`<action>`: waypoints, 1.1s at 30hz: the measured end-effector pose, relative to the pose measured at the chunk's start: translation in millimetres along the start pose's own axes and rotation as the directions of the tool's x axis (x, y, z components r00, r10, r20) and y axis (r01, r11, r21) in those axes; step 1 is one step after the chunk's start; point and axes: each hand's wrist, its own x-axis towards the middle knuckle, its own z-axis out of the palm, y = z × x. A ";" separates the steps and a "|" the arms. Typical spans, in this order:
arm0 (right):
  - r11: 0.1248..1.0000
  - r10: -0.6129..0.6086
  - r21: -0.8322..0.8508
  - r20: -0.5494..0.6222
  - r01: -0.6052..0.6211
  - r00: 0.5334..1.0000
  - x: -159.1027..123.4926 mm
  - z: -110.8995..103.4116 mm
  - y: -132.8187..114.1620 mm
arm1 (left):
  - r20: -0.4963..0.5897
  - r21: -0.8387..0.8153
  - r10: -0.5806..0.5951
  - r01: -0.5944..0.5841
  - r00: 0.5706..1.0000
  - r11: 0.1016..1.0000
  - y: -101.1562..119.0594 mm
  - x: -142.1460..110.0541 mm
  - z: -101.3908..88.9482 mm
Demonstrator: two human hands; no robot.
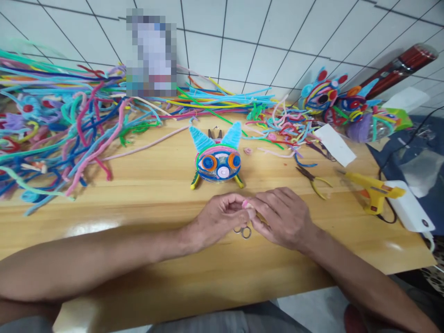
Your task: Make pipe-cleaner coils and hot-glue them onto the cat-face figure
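My left hand [225, 212] and my right hand [279, 215] meet above the table, fingertips pinched together. Between them is a small pink piece of pipe cleaner [246, 204], mostly covered by the fingers. Two metal finger rings of what look like scissors [246, 232] show just below the hands; the rest is hidden. Straight ahead stands a pipe-cleaner animal head [219, 162] with light-blue ears, orange-and-blue eyes and a pale pink nose. It rests over yellow-and-green plier handles [194, 181]. A small pink coil [248, 151] lies to its right.
Heaps of coloured pipe cleaners [86, 125] cover the left and back of the table. Yellow-handled pliers [317, 182], a yellow glue gun [376, 189] and a white power bank [411, 208] lie right. Finished pipe-cleaner figures [321, 95] and a red flask [402, 69] stand behind.
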 end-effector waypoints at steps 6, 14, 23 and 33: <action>0.984 0.071 0.168 -0.071 -0.059 0.995 -3.8 3.2 3.4 | -0.004 0.070 0.025 -0.025 1.000 0.997 8.5 -3.3 0.9; 0.947 0.136 0.302 -0.084 -0.105 0.987 -9.0 11.4 8.5 | -0.004 0.100 0.059 -0.058 0.998 0.993 12.0 -4.2 1.7; 0.947 0.116 0.308 -0.084 -0.085 0.990 -6.4 12.2 5.8 | -0.006 0.060 0.028 -0.027 1.000 0.998 11.2 -1.9 1.5; 0.947 0.105 0.311 -0.068 -0.079 0.992 -7.0 14.2 4.6 | 0.035 0.096 0.026 -0.029 0.999 0.995 11.5 -3.0 3.5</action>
